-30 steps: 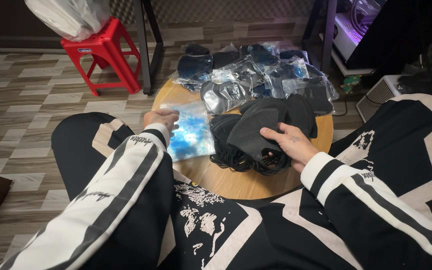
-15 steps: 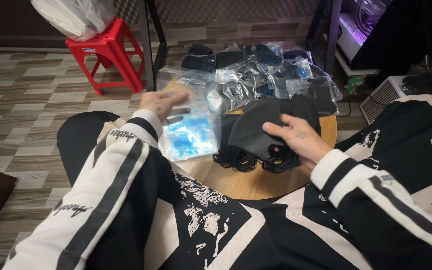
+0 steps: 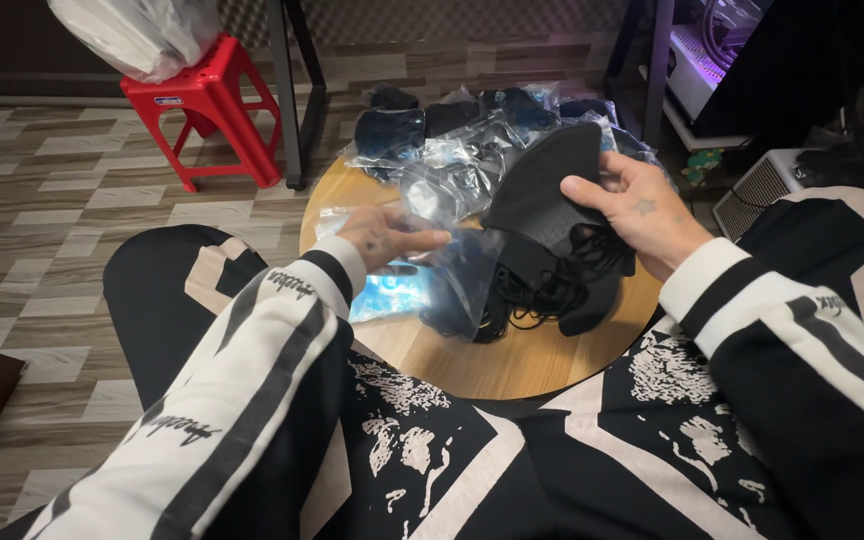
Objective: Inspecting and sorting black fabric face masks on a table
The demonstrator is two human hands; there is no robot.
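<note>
Red plastic stool (image 3: pixel 207 105) far up-left of the hands, white plastic bag (image 3: pixel 132 35) sitting on it. Dark metal leg (image 3: pixel 290 95) just right of the stool. Wood-pattern tile floor (image 3: pixel 42 250) left of the hands. White vented box (image 3: pixel 764 185) right of them, lit shelf unit (image 3: pixel 697 50) above.

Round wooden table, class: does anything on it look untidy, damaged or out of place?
Nothing looks damaged. Bagged masks lie heaped at the round table's far edge, and loose black masks sit tangled by their ear loops.
</note>
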